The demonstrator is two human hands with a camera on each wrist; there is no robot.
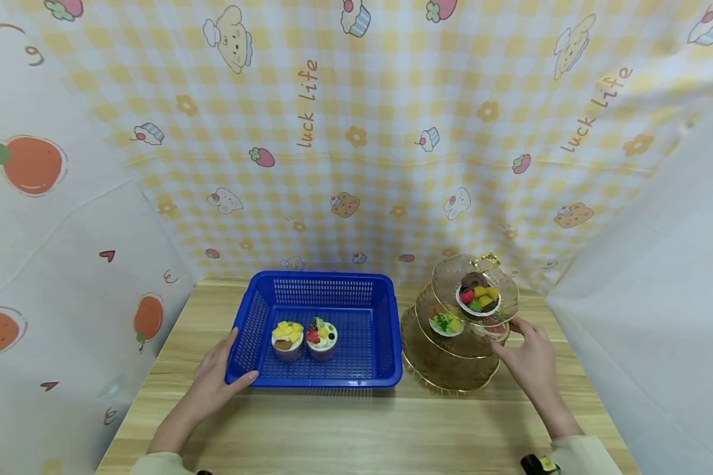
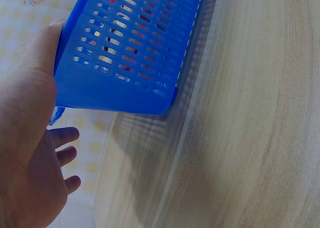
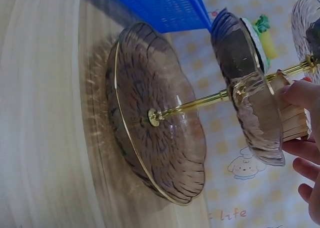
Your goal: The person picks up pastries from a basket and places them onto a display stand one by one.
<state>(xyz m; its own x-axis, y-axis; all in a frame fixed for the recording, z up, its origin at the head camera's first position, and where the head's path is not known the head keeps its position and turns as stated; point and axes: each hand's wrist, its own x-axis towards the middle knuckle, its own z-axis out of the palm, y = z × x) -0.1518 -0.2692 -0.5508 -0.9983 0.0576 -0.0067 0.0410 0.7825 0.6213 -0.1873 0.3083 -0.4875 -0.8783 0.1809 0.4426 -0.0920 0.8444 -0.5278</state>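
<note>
My left hand [image 1: 214,376] holds the near left corner of a blue plastic basket [image 1: 315,382], thumb on the front rim and index finger along the left side. Two cups of fruit-topped cake, one with yellow cubes [image 1: 288,340] and one with a strawberry [image 1: 322,338], stand inside. At the three-tier glass stand [image 1: 448,379], my right hand [image 1: 529,356] pinches a cupcake in a tan pleated cup [image 3: 294,119] at the middle tier. Its top is partly hidden beneath the upper plate. A green-and-yellow fruit tart [image 1: 445,322] shares that tier; a chocolate fruit tart [image 1: 478,295] sits on top.
The stand rises just right of the basket on a wooden table [image 1: 333,429]. Its lowest glass plate [image 3: 155,112] is wide and bare around a gold post [image 3: 197,102]. A checked cloth [image 1: 356,198] hangs behind; white cloth hangs at both sides.
</note>
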